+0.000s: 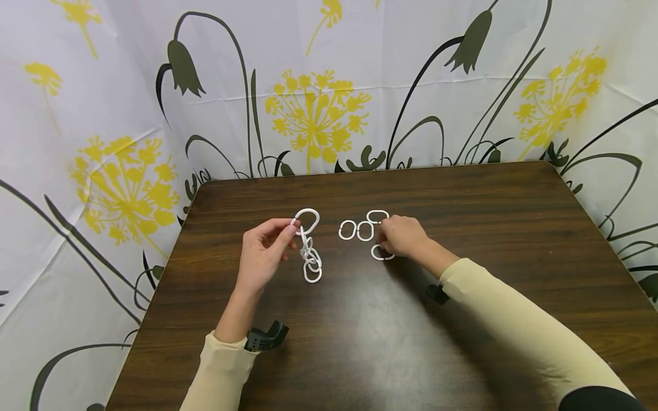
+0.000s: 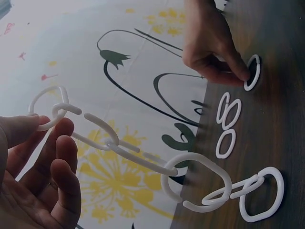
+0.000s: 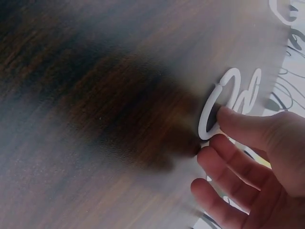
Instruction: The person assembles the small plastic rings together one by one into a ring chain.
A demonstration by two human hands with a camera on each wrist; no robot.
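Observation:
My left hand (image 1: 262,254) pinches the top link of a chain of white plastic C-shaped links (image 2: 141,159) between thumb and fingers. The chain hangs down from there, its lowest link (image 1: 305,276) close over the dark wooden table. On the right, my right hand (image 1: 403,235) reaches down to a loose white link (image 3: 206,114) on the tabletop. Thumb and fingertips close on that link's edge, as the right wrist view shows. Three more loose links lie just beyond and left of this hand: a left one (image 1: 340,231), a middle one (image 1: 372,231) and a far one (image 1: 377,212).
The brown wood-grain table (image 1: 360,342) spreads under both hands. Behind it and along its sides hangs a white curtain (image 1: 226,131) printed with yellow flowers and dark green stems. A black wrist camera (image 1: 267,337) sits at the left cuff.

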